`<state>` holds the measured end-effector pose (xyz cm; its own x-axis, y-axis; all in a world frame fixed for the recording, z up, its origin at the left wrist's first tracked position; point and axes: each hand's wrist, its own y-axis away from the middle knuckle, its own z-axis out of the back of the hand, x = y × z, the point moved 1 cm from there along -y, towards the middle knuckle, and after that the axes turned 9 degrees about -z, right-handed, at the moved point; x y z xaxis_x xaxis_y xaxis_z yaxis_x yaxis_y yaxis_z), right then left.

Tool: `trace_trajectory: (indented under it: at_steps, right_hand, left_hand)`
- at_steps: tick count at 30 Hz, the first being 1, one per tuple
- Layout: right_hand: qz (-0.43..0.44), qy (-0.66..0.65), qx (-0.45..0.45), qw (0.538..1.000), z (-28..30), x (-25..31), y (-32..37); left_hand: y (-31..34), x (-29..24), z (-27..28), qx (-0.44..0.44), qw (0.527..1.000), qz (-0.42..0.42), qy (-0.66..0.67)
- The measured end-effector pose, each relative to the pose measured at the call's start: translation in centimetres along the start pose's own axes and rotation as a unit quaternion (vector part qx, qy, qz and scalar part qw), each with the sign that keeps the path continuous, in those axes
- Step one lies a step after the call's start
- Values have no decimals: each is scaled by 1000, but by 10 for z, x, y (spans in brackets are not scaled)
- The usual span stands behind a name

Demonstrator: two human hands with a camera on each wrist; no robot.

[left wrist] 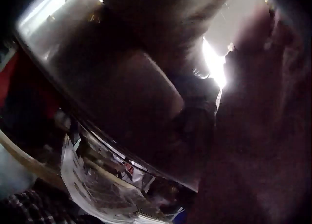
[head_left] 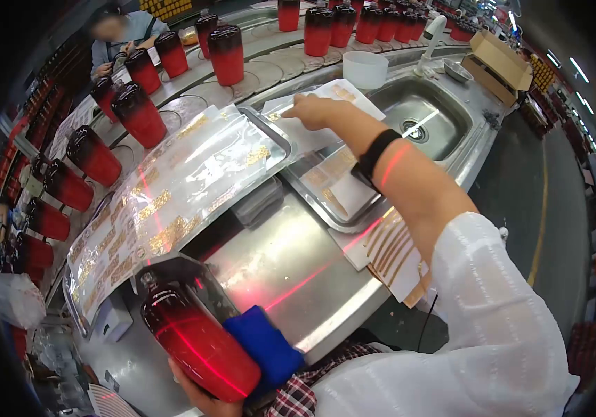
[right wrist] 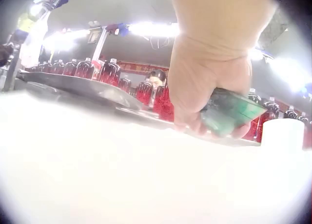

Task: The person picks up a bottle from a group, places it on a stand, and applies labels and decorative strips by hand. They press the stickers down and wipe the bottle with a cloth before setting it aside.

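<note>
My left hand (head_left: 197, 390) holds a glossy red bottle (head_left: 197, 340) with a dark neck from below. The bottle lies tilted over the steel counter, and most of the hand is hidden under it. A blue cloth (head_left: 264, 347) sits against the bottle's right side. My right hand (head_left: 315, 111) reaches out low over white decal sheets (head_left: 343, 94) beside the sink. In the right wrist view, that hand (right wrist: 209, 87) grips a flat green scraper-like piece (right wrist: 231, 112) between thumb and fingers. The left wrist view is mostly dark.
A large tray (head_left: 280, 135) carries clear sheets with gold patterns (head_left: 162, 205). A smaller tray (head_left: 360, 226) also has sheets. The sink (head_left: 444, 104), a white tub (head_left: 365, 69) and a cardboard box (head_left: 496, 66) stand to the right. Several red bottles (head_left: 227, 59) line the conveyor; a person sits beyond.
</note>
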<state>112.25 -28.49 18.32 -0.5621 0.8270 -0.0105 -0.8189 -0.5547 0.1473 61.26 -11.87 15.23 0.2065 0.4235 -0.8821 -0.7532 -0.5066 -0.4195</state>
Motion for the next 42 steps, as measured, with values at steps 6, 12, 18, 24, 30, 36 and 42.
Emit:
trace_trajectory:
  at_steps: [6, 12, 18, 24, 30, 36, 42]
  right_hand:
    - [-125, -31, 55, 990, -19, -8, -29]
    - [-53, 67, 98, 991, 2, -81, 30]
    - [-203, 4, -94, 975, -23, -147, 32]
    - [-287, -58, -114, 949, -32, -163, 24]
    - [-184, 50, -270, 944, -1, -123, 50]
    - [168, -159, -228, 946, 69, 9, 111]
    - [367, -235, -130, 891, 132, 138, 200]
  left_hand:
    - [11, 10, 7, -12, 999, 15, -26]
    - [0, -10, 4, 24, 982, 137, 125]
    - [-4, -12, 6, 50, 979, 139, 139]
    - [11, 16, 8, -126, 951, 144, 241]
    - [-5, -1, -4, -48, 950, 154, 269]
    - [-7, -10, 16, 96, 983, -65, -142]
    - [-26, -35, 21, 129, 952, -164, -225]
